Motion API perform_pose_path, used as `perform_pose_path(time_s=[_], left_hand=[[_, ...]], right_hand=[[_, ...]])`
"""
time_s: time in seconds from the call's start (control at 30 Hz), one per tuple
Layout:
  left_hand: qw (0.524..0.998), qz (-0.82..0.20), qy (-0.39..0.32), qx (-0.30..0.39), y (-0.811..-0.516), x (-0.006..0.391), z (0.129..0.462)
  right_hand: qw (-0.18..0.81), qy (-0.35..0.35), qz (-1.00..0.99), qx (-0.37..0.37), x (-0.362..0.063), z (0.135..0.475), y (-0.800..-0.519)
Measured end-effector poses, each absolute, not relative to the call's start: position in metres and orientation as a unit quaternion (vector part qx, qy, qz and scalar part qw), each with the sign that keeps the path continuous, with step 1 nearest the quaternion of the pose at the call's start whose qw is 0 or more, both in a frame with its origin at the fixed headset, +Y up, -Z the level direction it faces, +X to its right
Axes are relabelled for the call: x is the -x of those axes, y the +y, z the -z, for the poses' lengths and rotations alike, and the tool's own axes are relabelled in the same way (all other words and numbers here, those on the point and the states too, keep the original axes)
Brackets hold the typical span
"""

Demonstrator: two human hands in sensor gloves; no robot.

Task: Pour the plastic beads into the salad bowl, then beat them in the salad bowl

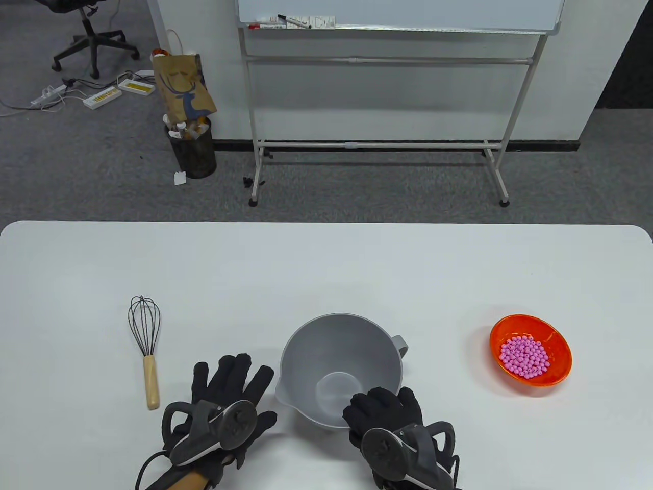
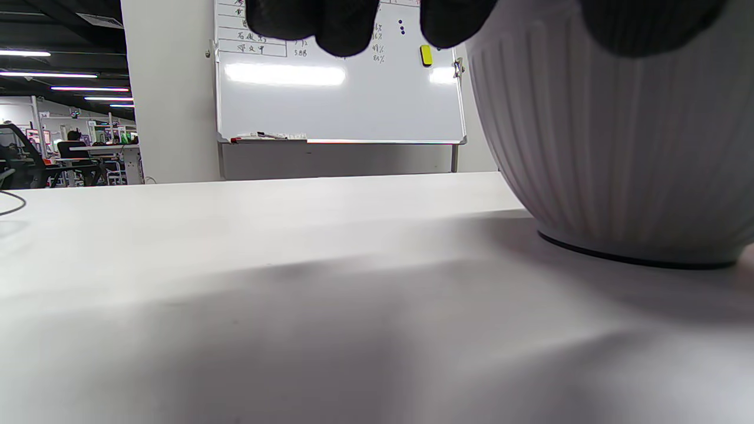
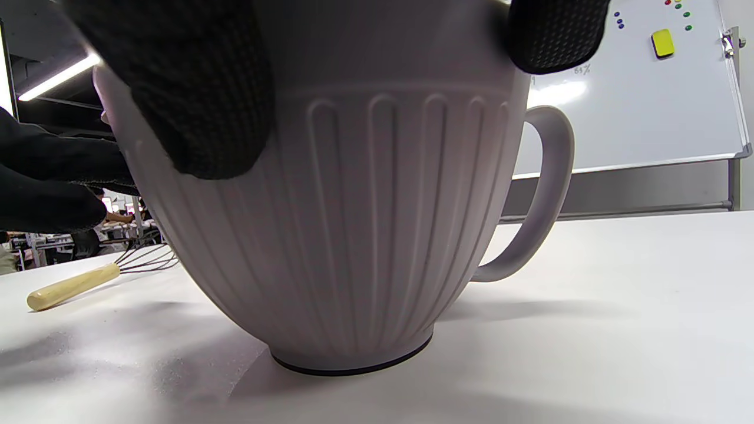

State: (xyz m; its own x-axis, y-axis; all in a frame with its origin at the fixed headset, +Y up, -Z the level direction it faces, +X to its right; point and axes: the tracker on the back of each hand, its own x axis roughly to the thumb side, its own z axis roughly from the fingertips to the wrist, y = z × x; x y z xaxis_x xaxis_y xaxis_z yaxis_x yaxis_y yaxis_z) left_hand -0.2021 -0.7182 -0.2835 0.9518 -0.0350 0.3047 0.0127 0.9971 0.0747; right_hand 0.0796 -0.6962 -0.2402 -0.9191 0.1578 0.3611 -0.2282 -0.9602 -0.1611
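Note:
The grey salad bowl (image 1: 341,357) stands empty at the table's near middle, handle to the right, spout toward me; it also fills the left wrist view (image 2: 612,147) and right wrist view (image 3: 365,235). My right hand (image 1: 381,406) grips its near rim, with fingers (image 3: 188,88) lying against the ribbed outer wall. My left hand (image 1: 230,380) lies flat on the table just left of the bowl, fingers straight, holding nothing. Pink plastic beads (image 1: 525,356) fill an orange bowl (image 1: 558,357) at the right. A wire whisk (image 1: 146,347) with a wooden handle lies at the left.
The white table (image 1: 326,270) stretches bare behind the bowl. Beyond its far edge stand a whiteboard on a frame (image 1: 387,15), a black bin with a paper bag (image 1: 194,148) and an office chair (image 1: 92,30).

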Motion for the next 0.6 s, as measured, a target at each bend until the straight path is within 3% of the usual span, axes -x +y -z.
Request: perform_pose_path(time_s=[0.37, 0.6], left_hand=[[0.987, 0.006, -0.153, -0.039, -0.718, 0.203, 0.284], [0.988, 0.001, -0.149, -0.041, -0.717, 0.206, 0.285]], right_hand=[[0.203, -0.090, -0.963, -0.151, -0.109, 0.244, -0.674], [0.298, -0.115, -0.948, -0.006, -0.177, 0.267, -0.657]])
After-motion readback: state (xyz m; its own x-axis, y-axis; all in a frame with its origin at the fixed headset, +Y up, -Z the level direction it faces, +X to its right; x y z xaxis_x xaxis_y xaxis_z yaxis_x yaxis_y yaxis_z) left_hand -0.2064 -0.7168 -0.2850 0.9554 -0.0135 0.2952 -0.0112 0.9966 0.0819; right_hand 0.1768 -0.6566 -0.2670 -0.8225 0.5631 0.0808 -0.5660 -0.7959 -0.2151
